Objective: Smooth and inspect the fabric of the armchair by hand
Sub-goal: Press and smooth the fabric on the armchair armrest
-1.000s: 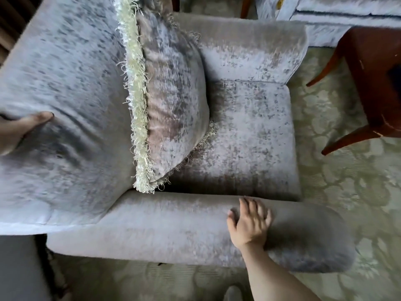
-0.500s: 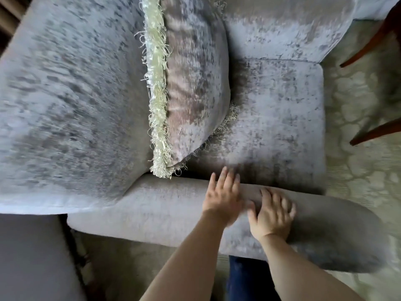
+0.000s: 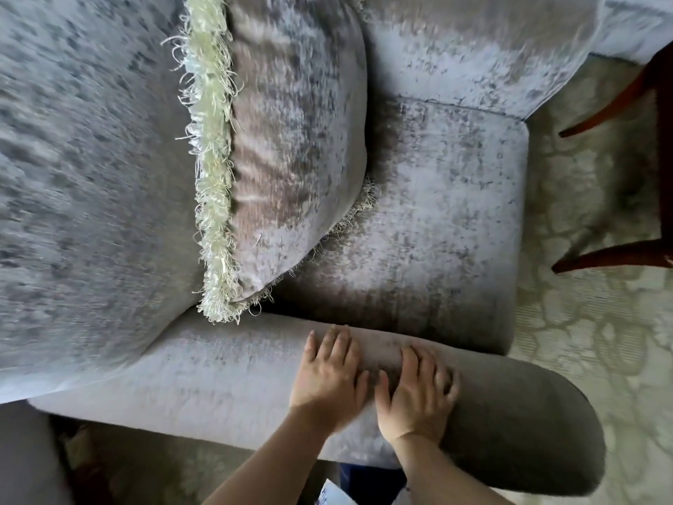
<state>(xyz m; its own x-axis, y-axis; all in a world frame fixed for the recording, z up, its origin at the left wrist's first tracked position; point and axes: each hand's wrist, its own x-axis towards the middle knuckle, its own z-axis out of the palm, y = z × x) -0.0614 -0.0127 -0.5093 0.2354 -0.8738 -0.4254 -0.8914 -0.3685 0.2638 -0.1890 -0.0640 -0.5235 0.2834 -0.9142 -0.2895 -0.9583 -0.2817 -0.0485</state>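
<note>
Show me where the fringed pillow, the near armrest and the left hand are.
fringed pillow (image 3: 298, 140), head view, on its velvet face.
near armrest (image 3: 218, 377), head view, on its bare top left of the hands.
left hand (image 3: 327, 380), head view, on the back of the hand.

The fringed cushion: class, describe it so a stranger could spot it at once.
Start at the grey velvet armchair. The cushion stands on its seat, leaning against the backrest. Its pale, shaggy fringe along the edge appears on nothing else.

Mottled grey armchair — cream-fringed cushion, pale floral carpet.
</note>
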